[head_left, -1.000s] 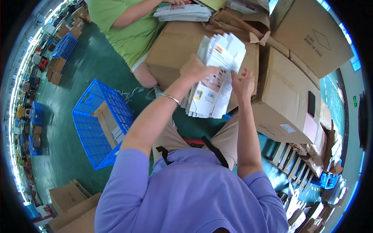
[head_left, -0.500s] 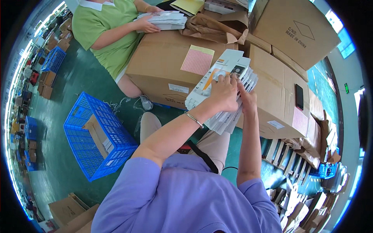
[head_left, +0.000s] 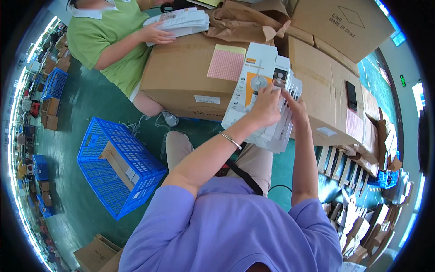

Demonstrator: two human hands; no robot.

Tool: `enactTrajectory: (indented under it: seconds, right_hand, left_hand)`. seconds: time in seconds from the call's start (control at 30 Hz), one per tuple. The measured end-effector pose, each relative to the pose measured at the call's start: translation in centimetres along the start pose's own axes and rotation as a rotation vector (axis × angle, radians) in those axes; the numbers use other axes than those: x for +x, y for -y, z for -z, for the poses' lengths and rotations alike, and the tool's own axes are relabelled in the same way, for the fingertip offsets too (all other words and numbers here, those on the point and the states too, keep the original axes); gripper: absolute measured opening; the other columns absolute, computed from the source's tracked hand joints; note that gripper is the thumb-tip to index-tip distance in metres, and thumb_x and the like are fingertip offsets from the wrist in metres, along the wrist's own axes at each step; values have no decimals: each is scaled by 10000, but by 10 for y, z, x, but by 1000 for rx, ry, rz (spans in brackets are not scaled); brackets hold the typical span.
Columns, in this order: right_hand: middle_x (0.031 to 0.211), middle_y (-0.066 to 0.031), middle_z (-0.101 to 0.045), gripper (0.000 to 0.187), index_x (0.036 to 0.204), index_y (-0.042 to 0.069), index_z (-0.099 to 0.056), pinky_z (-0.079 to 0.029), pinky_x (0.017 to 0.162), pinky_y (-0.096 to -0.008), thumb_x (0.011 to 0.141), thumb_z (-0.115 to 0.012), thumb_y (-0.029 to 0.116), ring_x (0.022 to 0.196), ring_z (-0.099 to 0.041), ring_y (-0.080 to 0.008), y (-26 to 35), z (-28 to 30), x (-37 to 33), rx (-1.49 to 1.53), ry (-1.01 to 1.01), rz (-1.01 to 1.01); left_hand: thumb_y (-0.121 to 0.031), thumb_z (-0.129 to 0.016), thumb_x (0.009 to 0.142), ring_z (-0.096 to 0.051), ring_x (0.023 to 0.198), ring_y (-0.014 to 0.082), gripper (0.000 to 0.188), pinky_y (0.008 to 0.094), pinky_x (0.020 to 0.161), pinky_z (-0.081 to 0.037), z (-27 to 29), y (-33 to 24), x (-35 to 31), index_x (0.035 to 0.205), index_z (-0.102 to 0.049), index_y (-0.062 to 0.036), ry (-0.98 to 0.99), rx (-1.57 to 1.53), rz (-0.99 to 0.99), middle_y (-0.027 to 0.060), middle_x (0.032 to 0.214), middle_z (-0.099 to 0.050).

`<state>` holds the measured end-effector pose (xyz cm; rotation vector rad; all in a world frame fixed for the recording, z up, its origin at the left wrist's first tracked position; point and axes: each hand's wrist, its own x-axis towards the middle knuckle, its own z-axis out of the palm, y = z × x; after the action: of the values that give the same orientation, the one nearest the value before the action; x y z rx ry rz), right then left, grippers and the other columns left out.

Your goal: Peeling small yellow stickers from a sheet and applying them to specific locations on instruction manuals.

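In front of me a thick stack of flattened printed cardboard boxes (head_left: pixel 256 68) rests at the near edge of the large carton, fanned out in overlapping layers. The top one is white with an orange panel and a picture of a fan. My left hand (head_left: pixel 266 108) lies over the stack's right half, fingers bent and pressed onto the boxes. At the stack's right edge my right hand (head_left: pixel 297 109) grips the layered edges, its thumb side close to my left fingertips. Some of its fingers are hidden.
A large brown carton (head_left: pixel 181 86) bears a pink-gridded sheet (head_left: pixel 226 63). Across it, a person in green (head_left: pixel 104 36) holds similar flat boxes (head_left: pixel 181 22). Right stands another carton (head_left: pixel 312 81) with a phone (head_left: pixel 351 96). A blue crate (head_left: pixel 149 170) stands left on the floor.
The view has shifted slightly. The stack of flattened boxes stands more upright, and its top box now faces me more fully. My right thumb has spread away from my left fingers.
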<state>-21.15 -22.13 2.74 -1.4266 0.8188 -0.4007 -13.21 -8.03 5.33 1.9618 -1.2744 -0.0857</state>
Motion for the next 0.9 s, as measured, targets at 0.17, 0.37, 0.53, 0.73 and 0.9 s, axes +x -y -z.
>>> enactTrajectory:
  seconds: [0.17, 0.37, 0.53, 0.73, 0.9]
  right_hand:
    - [1104, -156, -594, 687, 1244, -17, -502, -493, 786, -391, 748, -729, 400, 970, -587, -228, -18, 7, 4, 150, 28, -31]
    - [1087, -187, -595, 727, 1259, -43, -466, -492, 803, -392, 769, -698, 442, 958, -600, -241, -7, 9, 0, -347, -132, -84]
    - [1003, -120, -597, 570, 1194, -16, -476, -507, 735, -337, 794, -698, 323, 888, -602, -197, 5, 0, -34, 159, 98, 0]
    - [1024, -107, -619, 488, 1192, 4, -501, -527, 755, -339, 808, -667, 255, 869, -632, -215, -29, 23, -19, 441, 6, -87]
    - [1110, -145, -618, 504, 1221, 1, -489, -514, 838, -405, 842, -618, 308, 951, -630, -281, -43, 9, -21, 670, 147, -169]
  left_hand:
    - [-236, -704, 749, -547, 1042, 340, 522, 401, 909, -443, 49, 62, -1, 1125, -503, 65, -329, -122, 224, 230, 1106, -554]
    - [-460, -779, 681, -514, 1146, 297, 926, 384, 960, -421, -9, 105, -34, 1289, -305, 53, 73, -719, 497, 234, 1253, -486]
    - [-564, -710, 700, -501, 1164, 391, 1015, 418, 971, -411, -7, 56, -39, 1347, -216, 41, 98, -461, 476, 275, 1250, -481]
    - [-576, -617, 771, -602, 997, 367, 809, 427, 855, -481, 38, 85, 11, 1228, -425, 63, 424, -198, 392, 267, 1109, -583]
    - [-439, -768, 669, -506, 1156, 352, 876, 401, 969, -415, 78, 213, 88, 1296, -390, 41, -351, 273, 577, 249, 1244, -511]
